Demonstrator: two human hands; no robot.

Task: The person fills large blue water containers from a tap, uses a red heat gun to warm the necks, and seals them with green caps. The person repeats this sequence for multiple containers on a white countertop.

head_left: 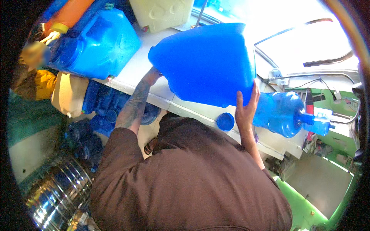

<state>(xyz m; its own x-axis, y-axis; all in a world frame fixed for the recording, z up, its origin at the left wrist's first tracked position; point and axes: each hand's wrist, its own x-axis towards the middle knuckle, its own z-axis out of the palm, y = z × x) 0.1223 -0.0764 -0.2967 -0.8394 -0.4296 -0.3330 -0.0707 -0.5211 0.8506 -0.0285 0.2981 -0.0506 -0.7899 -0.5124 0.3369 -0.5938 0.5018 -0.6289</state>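
A large blue plastic water container (205, 63) is tilted over the white tiled counter before me, between my hands. My left hand (154, 74) is at its lower left side, with the fingers mostly hidden behind it. Thumb and fingers of my right hand (247, 105) grip its lower right edge. On the counter, close to my right wrist, lies a round blue cap (225, 121). To the right, a clear blue round water bottle (279, 114) lies on its side.
Left on the counter stands a light blue jug (108, 46), with a whitish jerrycan (162, 13) behind. Another person (29, 75) is at the far left. Several blue bottles (83, 135) are below the counter edge. A metal pipe (315, 74) runs at the right.
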